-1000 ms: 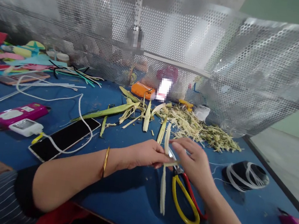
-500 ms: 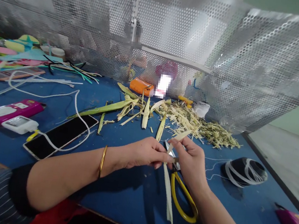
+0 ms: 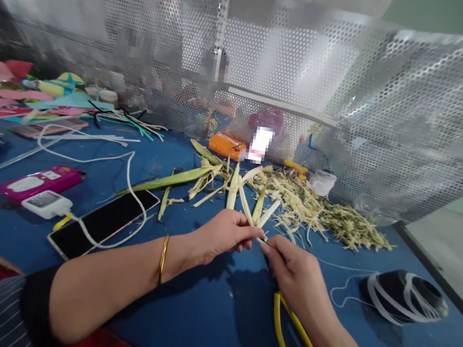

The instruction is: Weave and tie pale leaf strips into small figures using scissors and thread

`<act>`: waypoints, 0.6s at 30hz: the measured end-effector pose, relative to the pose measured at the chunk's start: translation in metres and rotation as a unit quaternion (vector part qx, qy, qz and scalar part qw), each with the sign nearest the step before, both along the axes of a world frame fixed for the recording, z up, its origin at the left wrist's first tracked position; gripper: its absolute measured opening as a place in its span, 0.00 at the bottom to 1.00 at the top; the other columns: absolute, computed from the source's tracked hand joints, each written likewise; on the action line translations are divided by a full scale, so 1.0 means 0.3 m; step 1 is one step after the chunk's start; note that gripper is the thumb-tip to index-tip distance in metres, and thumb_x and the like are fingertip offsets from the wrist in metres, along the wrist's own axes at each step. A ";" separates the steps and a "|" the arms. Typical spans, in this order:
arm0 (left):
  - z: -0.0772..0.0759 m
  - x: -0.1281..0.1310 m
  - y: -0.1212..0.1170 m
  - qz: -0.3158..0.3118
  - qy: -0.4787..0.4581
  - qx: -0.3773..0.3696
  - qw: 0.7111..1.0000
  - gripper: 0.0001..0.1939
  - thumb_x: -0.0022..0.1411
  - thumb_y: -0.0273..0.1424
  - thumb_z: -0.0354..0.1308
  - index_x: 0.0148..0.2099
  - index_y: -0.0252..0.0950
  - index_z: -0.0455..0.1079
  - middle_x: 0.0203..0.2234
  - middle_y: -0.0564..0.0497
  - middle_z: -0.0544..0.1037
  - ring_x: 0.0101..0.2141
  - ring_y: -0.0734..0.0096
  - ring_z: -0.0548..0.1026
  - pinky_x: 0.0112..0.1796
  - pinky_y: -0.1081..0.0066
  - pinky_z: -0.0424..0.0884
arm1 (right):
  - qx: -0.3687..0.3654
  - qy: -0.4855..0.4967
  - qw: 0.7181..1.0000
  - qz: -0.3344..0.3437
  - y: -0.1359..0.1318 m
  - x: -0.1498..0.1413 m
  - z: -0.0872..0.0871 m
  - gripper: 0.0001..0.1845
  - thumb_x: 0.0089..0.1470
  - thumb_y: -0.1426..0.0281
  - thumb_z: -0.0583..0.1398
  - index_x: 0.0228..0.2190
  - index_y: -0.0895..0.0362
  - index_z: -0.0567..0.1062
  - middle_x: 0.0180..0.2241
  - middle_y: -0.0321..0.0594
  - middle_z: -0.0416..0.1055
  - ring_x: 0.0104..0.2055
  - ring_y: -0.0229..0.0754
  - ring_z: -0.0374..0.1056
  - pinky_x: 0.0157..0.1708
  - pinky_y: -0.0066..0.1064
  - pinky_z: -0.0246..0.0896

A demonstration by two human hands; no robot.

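My left hand (image 3: 229, 235) pinches a pale husk strip (image 3: 247, 203) between thumb and fingers. My right hand (image 3: 297, 264) is closed close by, its fingertips gripping the lower end of the strip. Two pale ends fan out in a V beyond the fingers, pointing away from me; whether they belong to one folded strip I cannot tell. Under my right hand lie scissors with yellow handles (image 3: 296, 344), their blades mostly hidden by the hand. Just beyond the fingers, greenish husk pieces (image 3: 233, 188) rest on the blue table (image 3: 195, 317).
A heap of shredded husk (image 3: 296, 202) lies at the back. On the right stands a black spool (image 3: 401, 295) with white cord trailing from it. To the left are a dark phone (image 3: 103, 225), a white cable and a purple box (image 3: 40, 182). A perforated screen (image 3: 289, 56) closes off the back.
The strip's long end, which hung down toward me, now points away beside the other end. My hands have turned around it. The view has shifted left, so the table things appear farther right.
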State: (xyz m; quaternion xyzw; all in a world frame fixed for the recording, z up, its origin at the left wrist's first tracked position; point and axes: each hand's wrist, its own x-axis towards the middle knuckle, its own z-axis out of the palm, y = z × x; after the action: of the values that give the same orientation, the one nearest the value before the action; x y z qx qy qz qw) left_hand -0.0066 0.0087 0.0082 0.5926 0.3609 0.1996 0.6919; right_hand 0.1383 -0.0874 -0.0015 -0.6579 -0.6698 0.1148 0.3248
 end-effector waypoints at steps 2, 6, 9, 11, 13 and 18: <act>-0.013 0.011 -0.004 0.016 0.001 0.009 1.000 0.10 0.55 0.34 0.62 0.27 0.32 0.70 0.15 0.57 0.68 0.18 0.81 0.62 0.21 0.76 0.55 | 0.020 -0.011 1.000 0.009 -0.003 -0.006 -0.001 0.19 0.60 0.62 0.52 0.20 0.55 0.63 0.18 0.32 0.61 0.21 0.35 0.56 0.23 0.26 0.48; -0.021 0.016 -0.006 0.047 0.002 0.003 0.999 0.10 0.56 0.33 0.61 0.28 0.32 0.69 0.15 0.57 0.67 0.16 0.83 0.60 0.19 0.76 0.53 | -0.014 0.068 0.998 0.011 -0.005 -0.006 0.014 0.20 0.58 0.59 0.55 0.18 0.55 0.65 0.17 0.32 0.59 0.22 0.35 0.54 0.23 0.27 0.47; -0.013 0.006 -0.003 0.007 -0.015 -0.014 1.000 0.12 0.56 0.36 0.62 0.28 0.32 0.69 0.16 0.57 0.67 0.16 0.84 0.59 0.18 0.77 0.52 | -0.083 0.267 0.960 -0.015 0.000 0.011 0.029 0.22 0.55 0.52 0.57 0.21 0.57 0.72 0.19 0.34 0.64 0.23 0.36 0.57 0.24 0.27 0.50; -0.006 -0.001 -0.004 -0.033 -0.019 -0.034 0.999 0.12 0.57 0.37 0.61 0.30 0.32 0.70 0.17 0.57 0.67 0.15 0.84 0.59 0.18 0.77 0.52 | -0.118 0.435 0.892 -0.041 0.007 0.025 0.035 0.23 0.51 0.49 0.60 0.27 0.58 0.76 0.23 0.35 0.67 0.25 0.36 0.60 0.25 0.26 0.54; -0.001 -0.003 -0.010 -0.066 -0.015 -0.051 0.996 0.14 0.59 0.40 0.59 0.30 0.32 0.70 0.17 0.57 0.68 0.15 0.84 0.59 0.17 0.77 0.51 | -0.133 0.554 0.820 -0.058 0.016 0.036 0.031 0.23 0.46 0.49 0.64 0.30 0.58 0.77 0.23 0.34 0.66 0.24 0.35 0.60 0.24 0.25 0.55; 0.001 0.002 -0.025 -0.109 0.000 -0.048 0.993 0.19 0.59 0.45 0.57 0.27 0.33 0.69 0.16 0.56 0.69 0.15 0.82 0.59 0.17 0.76 0.51 | -0.134 0.626 0.766 -0.057 0.035 0.029 0.000 0.22 0.38 0.57 0.71 0.30 0.60 0.78 0.19 0.31 0.64 0.20 0.30 0.55 0.20 0.23 0.52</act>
State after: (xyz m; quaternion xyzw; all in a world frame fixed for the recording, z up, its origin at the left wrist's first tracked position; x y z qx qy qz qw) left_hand -0.0061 0.0013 0.0086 0.5946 0.3039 0.1055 0.7369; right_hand 0.1470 -0.0769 -0.0016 -0.5136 -0.2569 0.5713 0.5863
